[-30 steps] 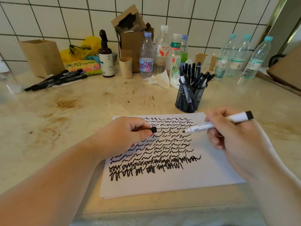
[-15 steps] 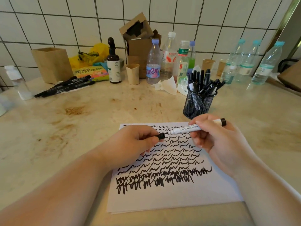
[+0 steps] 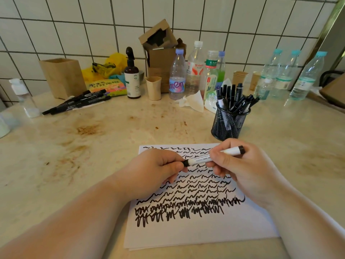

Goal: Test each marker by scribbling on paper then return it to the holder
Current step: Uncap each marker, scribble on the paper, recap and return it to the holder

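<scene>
A white marker with black ends lies level between my hands, above the paper. My right hand grips its barrel. My left hand holds the black cap, which now sits on the marker's tip. The sheet is covered with rows of black scribbles. The black mesh holder stands just beyond the paper at the right, filled with several black markers.
Several loose black markers lie at the back left beside a wooden box. Water bottles, paper cups, a brown pump bottle, a cardboard box and a crumpled tissue line the tiled wall.
My right hand brought the marker's tip leftward to the cap in my left hand, and the cap has gone on. The view shifted slightly.
</scene>
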